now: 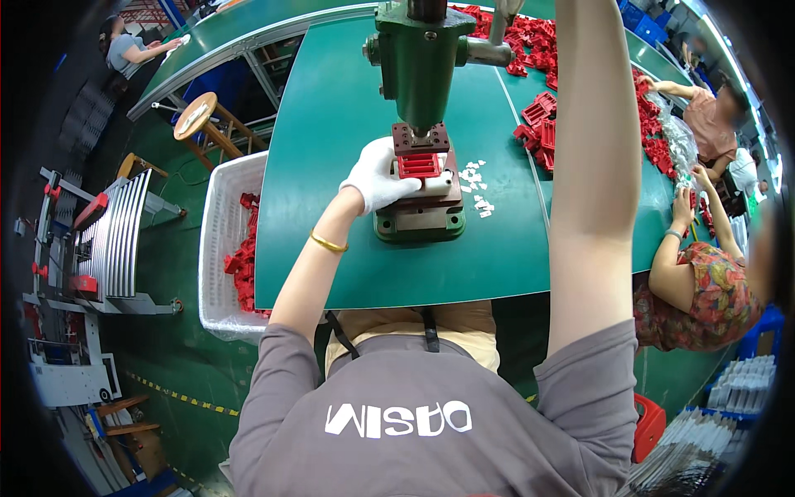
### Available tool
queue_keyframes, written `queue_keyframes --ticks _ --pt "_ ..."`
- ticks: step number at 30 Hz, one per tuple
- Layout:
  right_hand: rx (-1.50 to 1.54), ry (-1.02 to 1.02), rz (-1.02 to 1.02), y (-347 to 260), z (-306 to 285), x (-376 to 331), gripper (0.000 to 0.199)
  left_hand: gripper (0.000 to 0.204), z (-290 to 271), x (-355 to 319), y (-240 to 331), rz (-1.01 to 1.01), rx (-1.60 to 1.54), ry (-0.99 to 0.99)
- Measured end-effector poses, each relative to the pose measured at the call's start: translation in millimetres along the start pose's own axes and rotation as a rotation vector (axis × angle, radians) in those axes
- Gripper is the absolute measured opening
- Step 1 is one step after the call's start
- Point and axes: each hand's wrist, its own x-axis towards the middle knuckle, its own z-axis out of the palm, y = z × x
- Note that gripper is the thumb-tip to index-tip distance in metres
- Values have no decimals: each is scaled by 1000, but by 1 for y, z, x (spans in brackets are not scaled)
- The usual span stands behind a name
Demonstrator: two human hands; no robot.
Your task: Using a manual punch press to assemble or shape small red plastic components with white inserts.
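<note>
My left hand [378, 177], in a white glove, is closed on a red plastic part [419, 166]. That part sits on the fixture of a green hand press [424, 70], under its dark brown drilled plate [420, 139]. The plate is just above the part; whether they touch I cannot tell. Below is the press's base [420, 224], standing on the green table. My right arm [592, 182] stretches up past the press's right side, and its hand lies beyond the top edge of the picture. A metal lever [489, 53] sticks out from the press.
Small white scraps [474, 178] lie right of the press. Red parts [542, 124] are heaped farther right and behind. A white crate [217, 248] with red parts stands at the table's left, near a wooden stool [195, 116]. A co-worker in a flowered top [712, 290] sits at the right.
</note>
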Motion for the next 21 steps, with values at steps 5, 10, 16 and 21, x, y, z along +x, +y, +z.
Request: queue_keyframes --ticks 5,10,16,21 --pt "-190 239 21 17 -52 -127 37 57 0 19 -14 -130 25 -125" --pt "-183 260 516 46 -63 -306 23 65 2 15 -13 -116 -244 -22" --pt "-40 118 857 24 -28 -402 38 65 6 -29 10 -138 -435 252" --pt "144 138 896 17 -10 -419 44 66 18 -85 34 -165 -137 318"
